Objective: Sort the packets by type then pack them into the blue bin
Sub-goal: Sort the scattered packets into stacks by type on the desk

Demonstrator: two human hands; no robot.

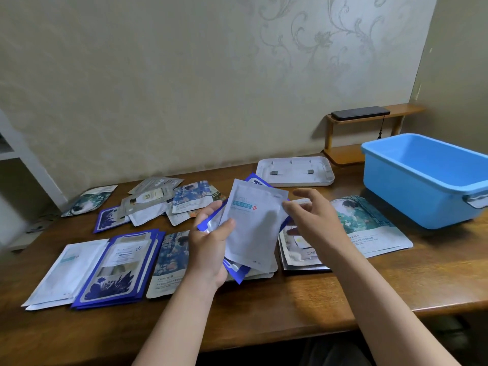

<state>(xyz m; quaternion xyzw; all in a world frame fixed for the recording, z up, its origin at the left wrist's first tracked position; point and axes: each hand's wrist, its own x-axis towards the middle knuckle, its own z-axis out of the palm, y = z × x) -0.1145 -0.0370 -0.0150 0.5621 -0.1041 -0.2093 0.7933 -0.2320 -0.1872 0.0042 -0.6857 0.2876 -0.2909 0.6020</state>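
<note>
My left hand [211, 241] grips a white packet [253, 223] with a blue-edged packet [237, 272] behind it, held above the table's middle. My right hand [314, 220] hovers just right of the white packet, fingers spread and relaxed, holding nothing. Sorted stacks lie on the wooden table [290, 307]: white packets [66, 273] at the left, dark blue floral ones [116, 270] beside them, a blue pictured packet [171, 262], a stack under my hands [298, 252], and a large teal pictured packet [369, 223]. The blue bin [422, 180] stands at the right with nothing visible inside.
An unsorted heap of packets [163, 204] lies at the back left, with one teal packet [89, 200] apart near the wall. A white lid [295, 171] sits at the back centre. A small wooden shelf [369, 120] with a dark device stands behind the bin.
</note>
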